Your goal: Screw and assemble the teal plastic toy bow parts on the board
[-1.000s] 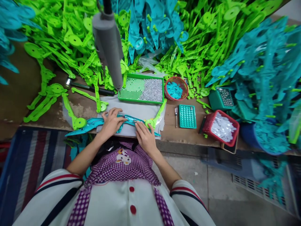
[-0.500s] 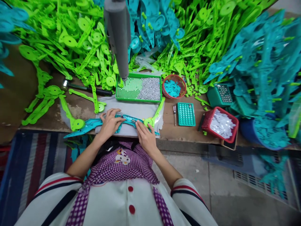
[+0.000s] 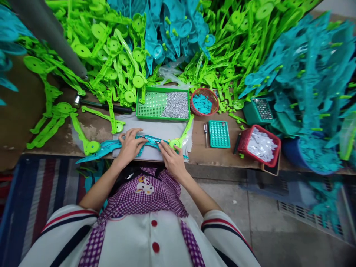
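A long teal plastic part (image 3: 106, 149) with a curved body lies across the grey cloth (image 3: 126, 122) at the bench's front edge. My left hand (image 3: 130, 145) grips its middle, thumb and fingers pressed on it. Farther right, my right hand (image 3: 171, 157) has its fingers closed on the same part, beside a small dark and silvery detail too small to name. One lime green arm with a round disc (image 3: 91, 147) meets the teal part's left end. Another lime green arm (image 3: 183, 135) joins near my right fingertips. My hands hide some of the part.
A grey hanging tool (image 3: 55, 40) slants over the upper left. Behind the cloth sits a green tray (image 3: 139, 118) of small metal pieces, with a red basket (image 3: 194, 108) alongside. A hammer (image 3: 111, 107), a screwdriver (image 3: 206, 135) and heaped green parts (image 3: 111, 44) surround the work spot.
The grey hanging tool has swung from above the green tray to the upper left. Both hands keep nearly the same place on the teal part.
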{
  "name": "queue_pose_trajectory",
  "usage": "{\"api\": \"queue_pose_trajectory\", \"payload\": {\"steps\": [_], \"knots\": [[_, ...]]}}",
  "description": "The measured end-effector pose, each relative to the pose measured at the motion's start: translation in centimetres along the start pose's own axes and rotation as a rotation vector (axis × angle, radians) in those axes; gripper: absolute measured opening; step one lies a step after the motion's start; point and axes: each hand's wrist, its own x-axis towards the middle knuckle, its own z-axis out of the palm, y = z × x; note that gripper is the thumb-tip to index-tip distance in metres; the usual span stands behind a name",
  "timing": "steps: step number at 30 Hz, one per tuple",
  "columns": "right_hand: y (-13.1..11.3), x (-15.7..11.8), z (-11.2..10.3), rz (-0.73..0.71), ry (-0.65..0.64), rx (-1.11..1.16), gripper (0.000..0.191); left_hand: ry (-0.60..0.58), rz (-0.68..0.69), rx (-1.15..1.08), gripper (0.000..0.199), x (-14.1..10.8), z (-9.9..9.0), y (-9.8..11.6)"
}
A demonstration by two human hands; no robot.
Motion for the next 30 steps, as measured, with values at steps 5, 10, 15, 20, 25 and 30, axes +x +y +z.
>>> {"api": "queue_pose_trajectory", "payload": {"steps": [5,10,15,20,25,30], "knots": [[0.4,-0.2,-0.1,-0.040,-0.043,-0.019,0.052,0.046,0.013,0.010,0.017,-0.2,0.5,-0.3],[0.0,0.3,-0.5,-0.051,-0.035,-0.081,0.046,0.062,0.043,0.068,0.024,-0.7,0.8,-0.3],[-0.5,0.8,-0.9,0.015,0.041,-0.038,0.035,0.000,0.079,0.137,0.033,-1.8,0.9,-0.5],[-0.4,3.8,-3.5,0.132,0.215,0.158,0.030,-0.026,0.098,0.173,0.040,-3.2,1.8,0.0],[-0.2,10.1,-7.8,0.295,0.537,0.354,0.037,0.190,0.033,0.159,0.035,-3.6,3.8,1.0],[3.2,13.8,-8.6,0.261,0.595,0.601,0.033,0.285,-0.034,0.223,0.033,-3.5,4.8,1.3]]}}
